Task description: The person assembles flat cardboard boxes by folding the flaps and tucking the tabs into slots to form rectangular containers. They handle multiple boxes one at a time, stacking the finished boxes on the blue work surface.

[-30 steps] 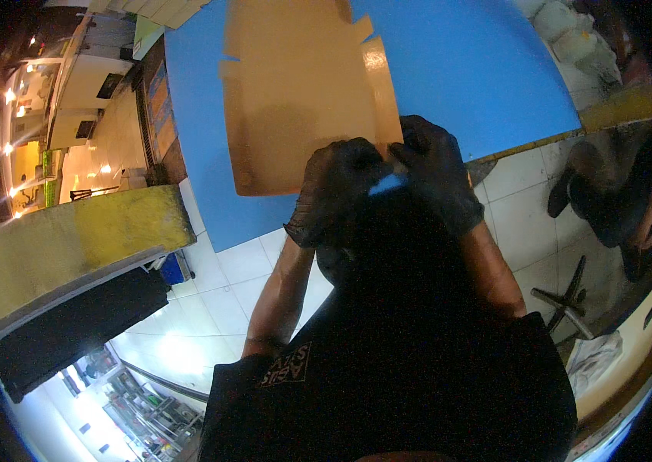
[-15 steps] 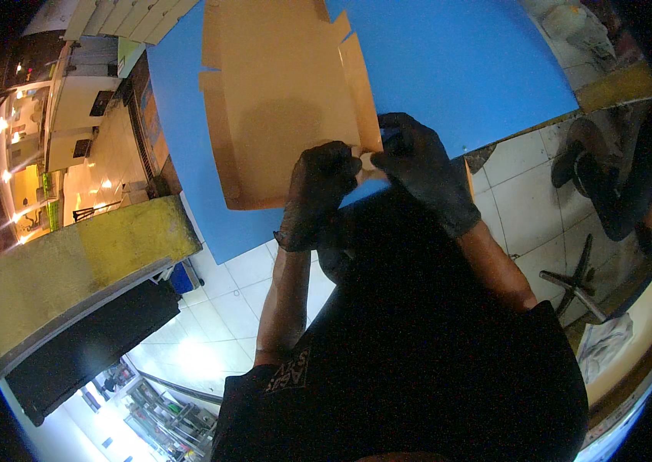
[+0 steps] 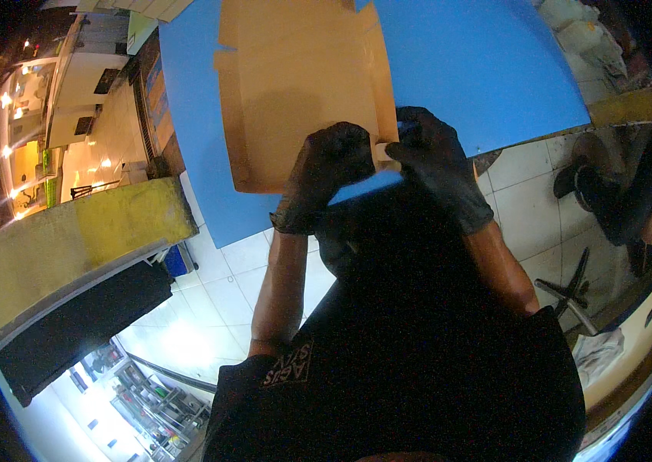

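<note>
A brown cardboard box (image 3: 310,69), unfolded with its low side walls partly raised, lies on a blue tabletop (image 3: 480,69). Both my hands wear dark gloves and meet at the box's near right corner. My left hand (image 3: 330,165) is closed over the near edge, its fingers curled at the corner. Opposite it, my right hand (image 3: 434,158) pinches the corner flap (image 3: 382,154) from the right, thumb on the inside. The fingertips of both hands are partly hidden, and the gloves cover some of the near wall.
White floor tiles (image 3: 534,196) show below the table. A yellow-topped counter (image 3: 126,219) stands at the left. At the right are another person's dark-clothed limbs (image 3: 611,189), a metal chair base (image 3: 568,296) and a crumpled white cloth or bag (image 3: 599,354).
The box and both hands sit slightly higher and to the right in view, with the surroundings shifted too. The hands stay at the same corner, and the left fingers are curled further over it.
</note>
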Demonstrator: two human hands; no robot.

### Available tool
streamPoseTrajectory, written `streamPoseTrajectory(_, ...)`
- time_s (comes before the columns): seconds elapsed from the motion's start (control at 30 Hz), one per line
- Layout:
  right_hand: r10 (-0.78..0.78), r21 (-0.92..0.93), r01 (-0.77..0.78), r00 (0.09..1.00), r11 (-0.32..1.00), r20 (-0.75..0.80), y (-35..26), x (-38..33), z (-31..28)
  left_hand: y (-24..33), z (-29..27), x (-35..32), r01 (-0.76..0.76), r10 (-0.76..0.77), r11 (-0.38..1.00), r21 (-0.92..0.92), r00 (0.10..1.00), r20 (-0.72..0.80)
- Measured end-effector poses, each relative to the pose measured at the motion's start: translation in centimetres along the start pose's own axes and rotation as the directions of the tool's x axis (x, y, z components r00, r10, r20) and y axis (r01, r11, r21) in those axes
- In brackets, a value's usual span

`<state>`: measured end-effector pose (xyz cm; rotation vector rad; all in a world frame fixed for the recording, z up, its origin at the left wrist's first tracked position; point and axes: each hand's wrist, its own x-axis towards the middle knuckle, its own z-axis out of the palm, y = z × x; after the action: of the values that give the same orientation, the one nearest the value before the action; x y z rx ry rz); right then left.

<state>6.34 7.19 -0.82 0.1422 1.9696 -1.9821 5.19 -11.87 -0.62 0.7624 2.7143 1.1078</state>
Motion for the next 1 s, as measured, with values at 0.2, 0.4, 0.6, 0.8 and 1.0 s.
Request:
streamPoseTrajectory(0.2,-0.091,-0.054,0.094,0.994,0.994,0.052,0.3,0.6,0.6,0.1,0.1,0.6,0.096,-0.101,0.993,0.066,0.991,0.086)
streamPoseTrajectory(0.4,-0.110,-0.050,0.119,0.981,0.992,0.159,0.3,1.0,-1.4,0.6,-0.7,1.0,0.109,-0.093,0.992,-0.066,0.973,0.212)
streamPoseTrajectory(0.6,-0.013,-0.088,0.030,0.983,0.996,0.182,-0.6,1.8,-1.1,-1.6,0.5,2.2,-0.108,0.115,0.992,-0.059,0.987,0.111)
streamPoseTrajectory(0.8,-0.069,-0.373,0.104,0.992,0.922,0.105,-1.5,0.9,-1.1,-0.5,0.3,2.0,0.016,-0.006,0.975,0.221,0.999,-0.048)
streamPoseTrajectory(1.0,-0.094,-0.362,0.093,0.995,0.928,0.014,-1.0,1.3,-7.0,-5.5,-8.9,-0.1,0.473,-0.319,0.874,0.109,0.729,-0.605)
